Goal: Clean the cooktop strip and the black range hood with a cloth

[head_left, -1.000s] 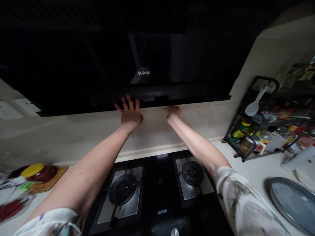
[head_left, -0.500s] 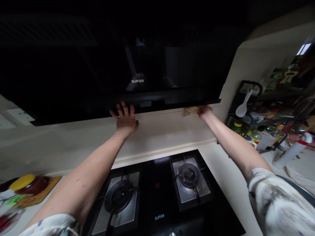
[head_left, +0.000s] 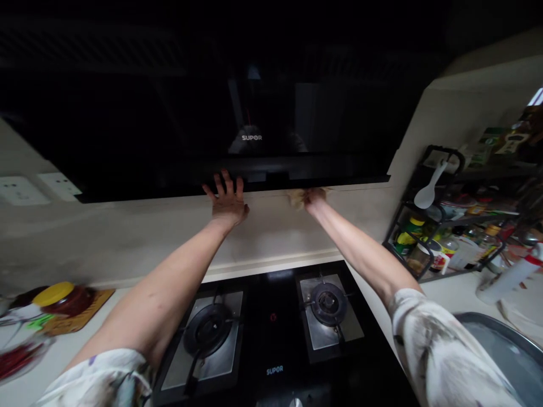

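A black range hood (head_left: 339,124) with a glossy front fills the upper view. My left hand (head_left: 228,198) lies with spread fingers against the hood's lower front edge. To its right, my right hand (head_left: 314,200) is closed on a tan cloth (head_left: 297,198), just under the hood's bottom edge. The cloth is bunched, and part of it is hidden by the hand and the hood. Below both arms sits a black gas cooktop (head_left: 271,345) with two burners.
At right, a black rack (head_left: 441,217) holds bottles and jars, with a white spoon (head_left: 425,195) hanging from it. A metal basin (head_left: 504,345) stands in front. At left, a yellow-lidded jar (head_left: 63,299) rests on a wooden board (head_left: 80,321). Wall sockets (head_left: 21,190) are at far left.
My right hand has moved left along the hood's bottom edge with the cloth, closer to my left hand. The left hand keeps its place on the hood. The view has shifted slightly.
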`<state>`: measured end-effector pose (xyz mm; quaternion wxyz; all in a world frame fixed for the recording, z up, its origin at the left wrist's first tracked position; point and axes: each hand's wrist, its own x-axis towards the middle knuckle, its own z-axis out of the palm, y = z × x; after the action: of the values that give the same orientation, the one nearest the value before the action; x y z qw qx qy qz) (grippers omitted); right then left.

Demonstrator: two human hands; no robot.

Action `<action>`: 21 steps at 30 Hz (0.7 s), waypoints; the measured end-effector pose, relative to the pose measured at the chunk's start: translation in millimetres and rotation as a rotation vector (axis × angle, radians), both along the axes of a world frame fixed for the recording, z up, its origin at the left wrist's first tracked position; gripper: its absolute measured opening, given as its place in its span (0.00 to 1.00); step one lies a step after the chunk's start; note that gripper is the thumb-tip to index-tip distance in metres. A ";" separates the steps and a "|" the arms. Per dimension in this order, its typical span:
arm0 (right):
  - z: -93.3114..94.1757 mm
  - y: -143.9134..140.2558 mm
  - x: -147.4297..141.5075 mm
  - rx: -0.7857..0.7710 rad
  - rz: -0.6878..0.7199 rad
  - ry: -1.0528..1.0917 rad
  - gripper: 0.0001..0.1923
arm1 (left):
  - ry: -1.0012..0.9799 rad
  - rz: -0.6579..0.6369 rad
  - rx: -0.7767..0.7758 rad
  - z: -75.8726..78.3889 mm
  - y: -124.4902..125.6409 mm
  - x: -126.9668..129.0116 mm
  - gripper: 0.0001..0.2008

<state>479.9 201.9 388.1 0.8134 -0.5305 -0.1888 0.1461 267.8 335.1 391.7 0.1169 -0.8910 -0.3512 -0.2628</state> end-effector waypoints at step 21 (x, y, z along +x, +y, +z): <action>7.4 -7.8 -87.0 -0.797 0.414 -1.381 0.17 | -1.507 -0.445 -2.094 -79.0 -35.0 -42.7 0.14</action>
<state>392.9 194.1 395.5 0.2213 -0.7042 -0.6745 -0.0100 225.2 300.1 312.7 -0.8965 -0.2328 -0.2126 -0.3114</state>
